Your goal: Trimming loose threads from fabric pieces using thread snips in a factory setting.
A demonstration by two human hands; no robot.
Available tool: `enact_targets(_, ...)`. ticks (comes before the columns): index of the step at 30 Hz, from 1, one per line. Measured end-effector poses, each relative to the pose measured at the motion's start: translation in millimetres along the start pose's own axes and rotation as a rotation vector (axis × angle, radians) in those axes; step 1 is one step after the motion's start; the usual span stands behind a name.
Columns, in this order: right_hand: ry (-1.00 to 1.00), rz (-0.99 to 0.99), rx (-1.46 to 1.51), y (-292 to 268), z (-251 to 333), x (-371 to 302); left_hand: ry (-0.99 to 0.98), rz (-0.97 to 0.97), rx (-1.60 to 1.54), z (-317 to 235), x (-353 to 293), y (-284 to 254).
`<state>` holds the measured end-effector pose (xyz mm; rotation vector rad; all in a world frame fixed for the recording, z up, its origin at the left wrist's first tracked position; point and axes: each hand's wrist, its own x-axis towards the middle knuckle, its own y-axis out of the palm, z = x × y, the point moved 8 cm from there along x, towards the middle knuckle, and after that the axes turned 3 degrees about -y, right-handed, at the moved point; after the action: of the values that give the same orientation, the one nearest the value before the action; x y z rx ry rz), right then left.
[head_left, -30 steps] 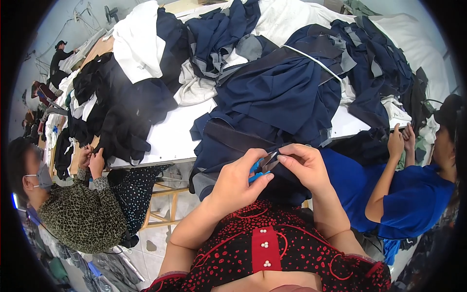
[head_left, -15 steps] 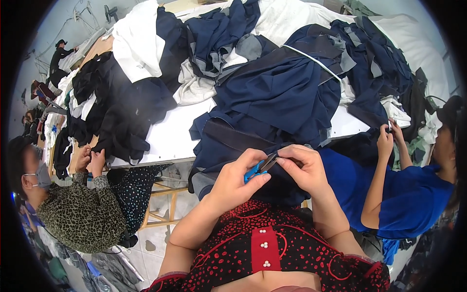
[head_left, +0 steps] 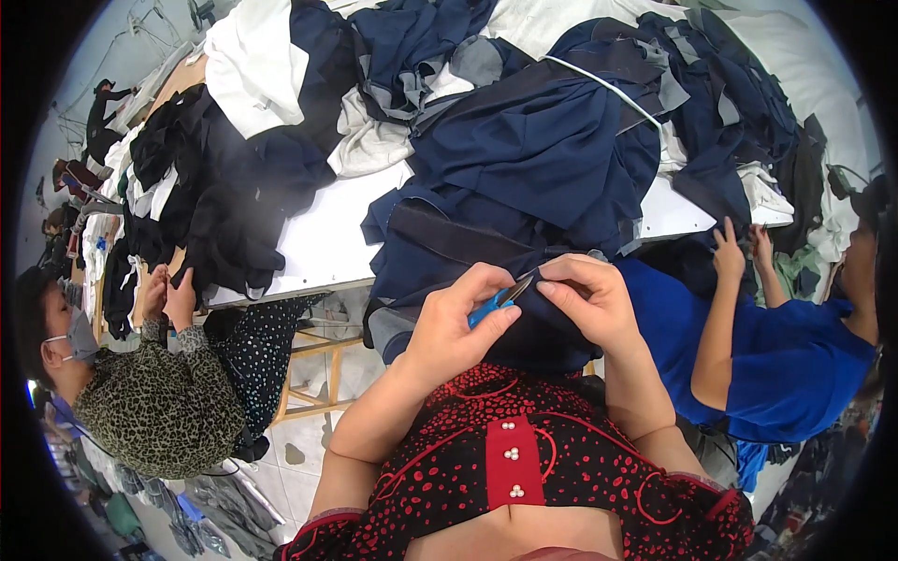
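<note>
My left hand (head_left: pixel 456 323) is closed around blue-handled thread snips (head_left: pixel 487 306), whose metal blades point up and right toward my other hand. Thumb and fingers of my right hand (head_left: pixel 591 301) pinch together at the edge of a navy garment (head_left: pixel 533 201); the bit of cloth between them is mostly hidden. Close to these fingertips lie the blade tips, and whether they touch cloth or thread I cannot tell. The garment hangs off the table's front edge below my hands and spreads back over the tabletop, with a dark band along its near part.
The white table (head_left: pixel 323 248) bears heaps of navy and black cloth, plus a white cloth (head_left: pixel 257 70). A white cord (head_left: pixel 603 86) crosses the navy pile. One co-worker in a leopard-print top (head_left: pixel 164 402) sits at left, another in blue (head_left: pixel 786 374) at right. A wooden stool (head_left: pixel 313 374) stands beneath the table.
The snips' blades have drawn slightly away from my right fingertips, and their blades show more clearly. The view has tilted slightly. The right co-worker's hands have moved apart.
</note>
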<state>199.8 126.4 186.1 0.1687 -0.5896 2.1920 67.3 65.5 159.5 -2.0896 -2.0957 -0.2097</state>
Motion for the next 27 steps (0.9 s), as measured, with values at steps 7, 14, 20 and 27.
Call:
enact_targets(7, 0.06, 0.004, 0.078, -1.1, -5.4, -6.4, 0.105, -0.065, 0.37, -25.5, -8.0, -2.5)
enact_targets(14, 0.002, 0.015, 0.008, 3.3, 2.7, -3.2, 0.141, -0.07, 0.456, -29.5, -11.1, -2.6)
enact_targets(20, -0.006, 0.004, 0.019, 2.4, 5.9, -2.0, 0.126, -0.064, 0.47, -28.6, -9.9, -2.6)
enact_targets(27, 0.049, 0.027, 0.017, 4.6, 2.8, -3.4, 0.114, -0.064, 0.425, -26.2, -10.1, -2.2)
